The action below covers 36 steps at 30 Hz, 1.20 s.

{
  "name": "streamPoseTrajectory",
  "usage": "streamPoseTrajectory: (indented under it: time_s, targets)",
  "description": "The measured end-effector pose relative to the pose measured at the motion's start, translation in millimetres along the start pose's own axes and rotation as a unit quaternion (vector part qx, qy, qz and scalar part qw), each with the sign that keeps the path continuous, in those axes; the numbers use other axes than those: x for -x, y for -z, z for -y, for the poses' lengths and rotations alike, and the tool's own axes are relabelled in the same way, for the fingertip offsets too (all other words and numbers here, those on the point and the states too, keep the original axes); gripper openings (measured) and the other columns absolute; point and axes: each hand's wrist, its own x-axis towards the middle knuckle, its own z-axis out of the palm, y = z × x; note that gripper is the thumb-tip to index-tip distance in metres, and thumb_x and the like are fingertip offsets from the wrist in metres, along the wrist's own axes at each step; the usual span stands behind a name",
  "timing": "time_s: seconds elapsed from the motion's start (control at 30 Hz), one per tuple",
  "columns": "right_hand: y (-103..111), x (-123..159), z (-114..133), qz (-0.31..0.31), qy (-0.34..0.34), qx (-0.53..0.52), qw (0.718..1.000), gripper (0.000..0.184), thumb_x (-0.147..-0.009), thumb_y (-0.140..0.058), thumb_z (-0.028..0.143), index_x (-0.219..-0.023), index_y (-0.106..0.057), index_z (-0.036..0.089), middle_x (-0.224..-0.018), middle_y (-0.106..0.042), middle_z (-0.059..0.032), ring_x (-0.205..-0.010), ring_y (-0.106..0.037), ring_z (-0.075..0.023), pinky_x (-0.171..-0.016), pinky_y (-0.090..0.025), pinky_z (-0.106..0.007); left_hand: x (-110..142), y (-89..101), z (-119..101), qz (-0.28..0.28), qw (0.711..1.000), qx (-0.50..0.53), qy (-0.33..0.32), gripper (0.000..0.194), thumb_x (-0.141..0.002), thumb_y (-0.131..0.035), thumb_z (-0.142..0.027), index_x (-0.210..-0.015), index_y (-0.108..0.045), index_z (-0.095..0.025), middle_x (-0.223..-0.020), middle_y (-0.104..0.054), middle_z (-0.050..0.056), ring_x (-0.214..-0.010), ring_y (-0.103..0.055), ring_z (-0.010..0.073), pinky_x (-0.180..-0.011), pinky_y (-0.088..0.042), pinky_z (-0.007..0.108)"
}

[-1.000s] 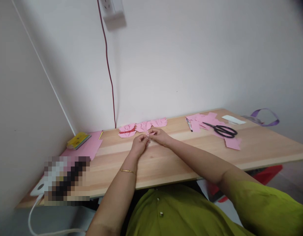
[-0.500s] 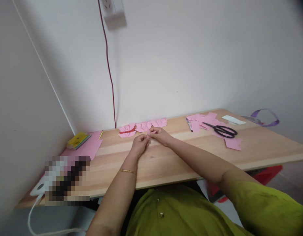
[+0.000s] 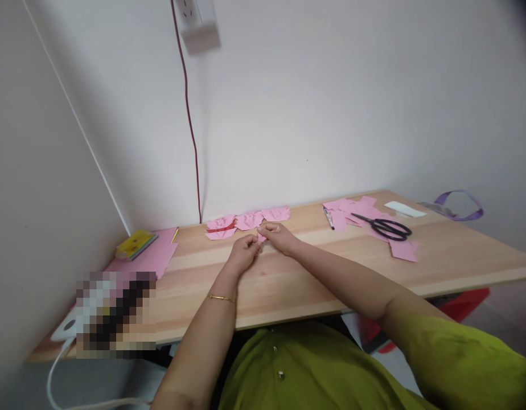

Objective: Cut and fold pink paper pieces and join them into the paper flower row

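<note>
A small piece of pink paper (image 3: 262, 237) is pinched between my two hands above the middle of the wooden table. My left hand (image 3: 245, 252) grips its left side with thumb and fingers closed. On the other side, my right hand (image 3: 279, 236) pinches the upper edge between thumb and forefinger. My fingers cover much of the paper, so its full shape is hidden. Just behind my hands lie folded pink paper pieces (image 3: 249, 220) in a row along the wall, with a red strip (image 3: 221, 228) across the leftmost.
Black-handled scissors (image 3: 386, 228) rest on loose pink paper scraps (image 3: 403, 250) at the right, near a pen (image 3: 328, 218) and a white strip (image 3: 405, 209). At the left, a yellow packet (image 3: 136, 244) sits on pink sheets (image 3: 167, 256), near a white power strip (image 3: 63, 330).
My right fingers have shifted slightly on the pink paper, and it now hangs lower between my hands. Everything else on the table stays where it was.
</note>
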Motion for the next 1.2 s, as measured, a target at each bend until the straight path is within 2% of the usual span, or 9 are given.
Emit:
streamPoseTrajectory:
  time_s: [0.17, 0.27, 0.37, 0.47, 0.8, 1.03, 1.2]
  targets:
    - [1, 0, -1, -0.005, -0.007, 0.001, 1.000, 0.043, -0.084, -0.052, 0.054, -0.062, -0.056, 0.017, -0.067, -0.049, 0.0017, -0.066, -0.043, -0.0122, -0.066, -0.035, -0.025, 0, -0.6, -1, 0.008, 1.000, 0.018, -0.006, 0.018, -0.076, -0.056, -0.030, -0.064, -0.053, -0.018, -0.055, -0.050, -0.004, -0.051, -0.043, 0.0102, -0.053, -0.033, 0.023]
    - [1, 0, -1, 0.007, -0.028, -0.044, 0.999, 0.044, -0.084, -0.051, 0.056, -0.064, -0.056, 0.016, -0.067, -0.051, 0.0013, -0.066, -0.045, -0.0122, -0.066, -0.036, -0.025, 0, -1.4, 0, -0.002, 1.000, 0.020, 0.008, 0.019, -0.077, -0.057, -0.032, -0.065, -0.055, -0.018, -0.055, -0.051, -0.003, -0.050, -0.043, 0.0101, -0.051, -0.032, 0.023]
    - [1, 0, 2, 0.040, -0.038, -0.081, 0.995, 0.036, -0.079, -0.059, 0.051, -0.070, -0.057, 0.016, -0.069, -0.053, 0.0017, -0.065, -0.046, -0.0115, -0.064, -0.036, -0.025, -2, -2.4, 4, -0.023, 0.999, 0.036, 0.029, 0.019, -0.076, -0.058, -0.033, -0.066, -0.055, -0.018, -0.054, -0.051, -0.003, -0.048, -0.042, 0.0097, -0.049, -0.030, 0.022]
    - [0, 1, 6, 0.042, -0.038, -0.071, 0.996, 0.029, -0.071, -0.069, 0.043, -0.071, -0.057, 0.017, -0.070, -0.054, 0.0026, -0.066, -0.047, -0.0115, -0.064, -0.036, -0.024, -3, -3.6, 9, -0.029, 0.996, 0.070, 0.041, 0.016, -0.075, -0.058, -0.032, -0.067, -0.055, -0.017, -0.054, -0.050, -0.003, -0.048, -0.042, 0.0095, -0.049, -0.030, 0.022]
    - [-2, -1, -1, 0.013, 0.022, -0.035, 0.999, 0.027, -0.077, -0.064, 0.041, -0.067, -0.059, 0.017, -0.068, -0.055, 0.0018, -0.067, -0.049, -0.0120, -0.067, -0.038, -0.025, 0, -3.5, 2, -0.014, 0.996, 0.085, 0.030, 0.027, -0.076, -0.060, -0.041, -0.065, -0.053, -0.017, -0.054, -0.049, -0.004, -0.048, -0.040, 0.0084, -0.049, -0.028, 0.022]
    - [-2, 1, 5, 0.026, -0.024, -0.075, 0.997, 0.026, -0.071, -0.068, 0.041, -0.069, -0.059, 0.017, -0.070, -0.055, 0.0016, -0.067, -0.050, -0.0119, -0.065, -0.039, -0.024, -2, -4.9, 5, -0.026, 0.995, 0.092, 0.039, 0.019, -0.076, -0.059, -0.035, -0.074, -0.058, -0.017, -0.055, -0.049, -0.004, -0.049, -0.042, 0.0093, -0.050, -0.030, 0.022]
    - [-2, 0, 5, 0.020, -0.037, -0.090, 0.995, 0.025, -0.068, -0.071, 0.039, -0.073, -0.060, 0.017, -0.072, -0.057, 0.0019, -0.068, -0.051, -0.0121, -0.066, -0.040, -0.025, -1, -4.5, 2, -0.033, 0.996, 0.073, 0.032, 0.014, -0.075, -0.057, -0.029, -0.069, -0.056, -0.017, -0.055, -0.049, -0.004, -0.049, -0.042, 0.0095, -0.050, -0.031, 0.022]
